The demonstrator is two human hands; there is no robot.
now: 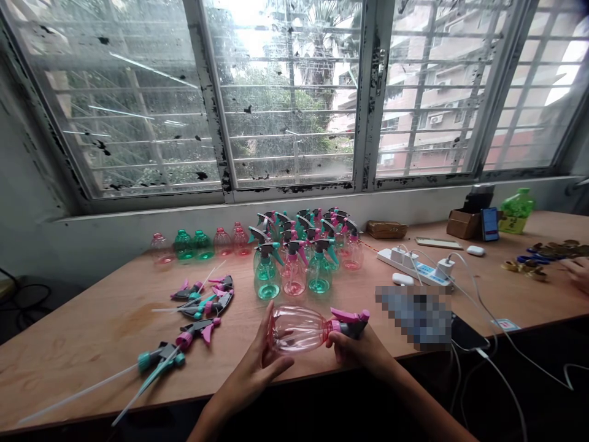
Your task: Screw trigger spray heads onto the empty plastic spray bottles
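A clear pink spray bottle (297,330) lies sideways between my hands, above the table's front edge. My left hand (263,356) cups its base, fingers behind and thumb below. At the other end, my right hand (352,348) grips the neck around the pink and grey spray head (352,322). Just beyond stand several assembled spray bottles (294,276), pink and green, in a close group. Loose spray heads with thin tubes (197,331) lie to the left of my hands. Several open bottles without heads (202,244) are lined up toward the window.
On the right are a white power strip (414,269) with chargers and cables, a phone (469,333), earbud cases (402,280) and a cardboard box (462,223). Another person's hand (577,270) is at the far right, near small brown and blue items (552,250).
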